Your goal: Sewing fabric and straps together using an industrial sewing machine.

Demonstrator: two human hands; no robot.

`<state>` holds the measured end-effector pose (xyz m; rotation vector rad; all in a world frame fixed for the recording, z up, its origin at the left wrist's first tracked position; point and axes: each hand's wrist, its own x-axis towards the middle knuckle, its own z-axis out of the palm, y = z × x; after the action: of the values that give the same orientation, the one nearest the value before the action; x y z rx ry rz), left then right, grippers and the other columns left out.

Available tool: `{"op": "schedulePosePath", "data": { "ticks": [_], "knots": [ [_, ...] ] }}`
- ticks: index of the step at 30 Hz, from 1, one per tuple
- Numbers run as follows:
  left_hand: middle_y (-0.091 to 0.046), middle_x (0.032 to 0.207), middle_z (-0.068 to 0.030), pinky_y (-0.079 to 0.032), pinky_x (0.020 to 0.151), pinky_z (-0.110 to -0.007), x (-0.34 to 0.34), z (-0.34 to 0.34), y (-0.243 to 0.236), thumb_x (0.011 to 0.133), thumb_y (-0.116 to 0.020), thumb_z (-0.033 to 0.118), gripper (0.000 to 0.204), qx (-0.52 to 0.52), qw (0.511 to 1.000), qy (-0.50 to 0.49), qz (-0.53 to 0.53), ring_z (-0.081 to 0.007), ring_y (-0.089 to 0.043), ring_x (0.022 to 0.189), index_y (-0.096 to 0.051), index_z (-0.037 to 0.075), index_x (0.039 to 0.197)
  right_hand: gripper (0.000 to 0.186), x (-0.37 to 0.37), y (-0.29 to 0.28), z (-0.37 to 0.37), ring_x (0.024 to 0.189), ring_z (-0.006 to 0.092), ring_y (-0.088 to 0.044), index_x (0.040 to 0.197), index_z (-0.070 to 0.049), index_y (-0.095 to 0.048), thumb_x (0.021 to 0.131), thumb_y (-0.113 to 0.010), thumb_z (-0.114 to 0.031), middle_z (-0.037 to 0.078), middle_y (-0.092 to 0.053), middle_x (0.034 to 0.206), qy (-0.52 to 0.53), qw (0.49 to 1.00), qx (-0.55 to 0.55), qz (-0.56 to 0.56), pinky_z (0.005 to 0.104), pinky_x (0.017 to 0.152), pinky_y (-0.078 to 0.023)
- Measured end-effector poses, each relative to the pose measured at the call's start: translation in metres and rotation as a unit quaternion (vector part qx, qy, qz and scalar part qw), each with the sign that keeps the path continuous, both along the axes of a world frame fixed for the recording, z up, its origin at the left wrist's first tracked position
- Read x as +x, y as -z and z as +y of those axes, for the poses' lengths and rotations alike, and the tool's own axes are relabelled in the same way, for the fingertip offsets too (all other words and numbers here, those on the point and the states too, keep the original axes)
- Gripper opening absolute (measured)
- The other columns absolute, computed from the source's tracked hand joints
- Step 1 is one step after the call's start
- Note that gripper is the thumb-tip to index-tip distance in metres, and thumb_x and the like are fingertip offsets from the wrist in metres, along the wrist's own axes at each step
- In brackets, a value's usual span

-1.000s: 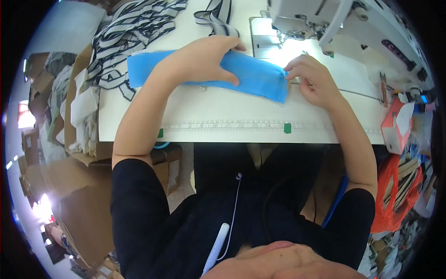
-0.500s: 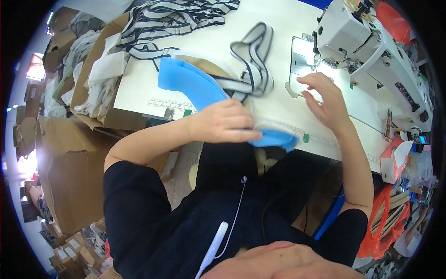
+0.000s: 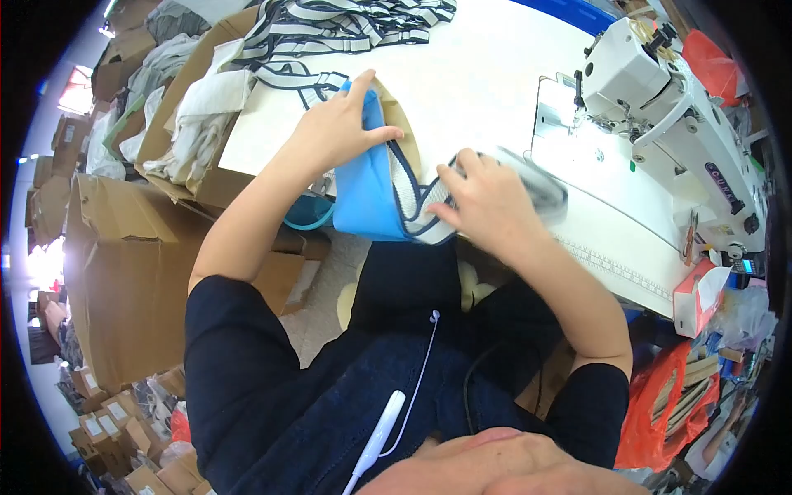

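My left hand point(image 3: 337, 130) grips the top of a blue fabric piece point(image 3: 361, 198), with its thumb stretched along the tan side point(image 3: 398, 115). The blue piece hangs over the table's front edge. A white webbing strap with dark edges point(image 3: 404, 186) runs down along the blue piece and loops up toward my right hand point(image 3: 493, 202). The fingers of that hand are bent around the strap beside the piece. More of the strap trails past my right hand onto the table, blurred by motion.
A white sewing machine point(image 3: 660, 107) with its lamp lit stands at the right of the white table point(image 3: 487, 91). Several similar straps point(image 3: 346, 29) lie heaped at the back. At the left is a cardboard box point(image 3: 157, 153) of pale cloths. A tissue box point(image 3: 695, 299) sits at the right edge.
My left hand has moved up and left and turned the blue piece upright. My right hand has come left from near the machine and taken hold of the strap, drawing it forward.
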<state>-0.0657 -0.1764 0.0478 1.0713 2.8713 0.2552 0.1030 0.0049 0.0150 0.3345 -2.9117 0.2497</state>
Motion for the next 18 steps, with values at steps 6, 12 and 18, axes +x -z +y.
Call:
{"op": "schedulePosePath", "data": {
  "ticks": [6, 12, 18],
  "knots": [
    [-0.065, 0.093, -0.0263, -0.052, 0.076, -0.043, 0.005, 0.024, 0.005, 0.079, -0.058, 0.005, 0.058, 0.104, 0.991, 0.064, -0.049, -0.0408, -0.065, 0.084, -0.037, 0.01, 0.133, 0.053, 0.049, -0.026, -0.026, 0.086, 0.028, -0.066, 0.118, 0.0, -0.061, 0.083, -0.072, -0.038, 0.014, -0.062, 0.102, -0.141, 0.949, -0.236, -0.153, 0.0355, 0.071, -0.054],
    [-0.05, 0.128, -0.0145, -0.052, 0.089, -0.035, 0.025, 0.015, -0.023, 0.077, -0.072, -0.003, 0.067, 0.462, 0.832, 0.29, 0.101, -0.025, -0.061, 0.109, -0.039, 0.006, 0.134, 0.037, 0.023, -0.041, 0.038, 0.088, 0.0142, -0.06, 0.117, -0.002, -0.062, 0.091, -0.065, -0.028, 0.007, -0.065, 0.106, 0.083, 0.85, -0.515, 0.07, 0.0306, 0.075, -0.051],
    [-0.049, 0.128, -0.0191, -0.053, 0.088, -0.033, 0.042, 0.033, -0.074, 0.076, -0.08, 0.001, 0.091, 0.501, 0.746, 0.404, 0.172, -0.0255, -0.061, 0.109, -0.02, 0.007, 0.144, 0.062, 0.002, -0.067, 0.034, 0.113, 0.0192, -0.055, 0.129, -0.002, -0.052, 0.084, -0.072, -0.041, 0.011, -0.059, 0.12, -0.139, 0.772, -0.616, 0.073, 0.0381, 0.101, -0.042]
  ]
}}
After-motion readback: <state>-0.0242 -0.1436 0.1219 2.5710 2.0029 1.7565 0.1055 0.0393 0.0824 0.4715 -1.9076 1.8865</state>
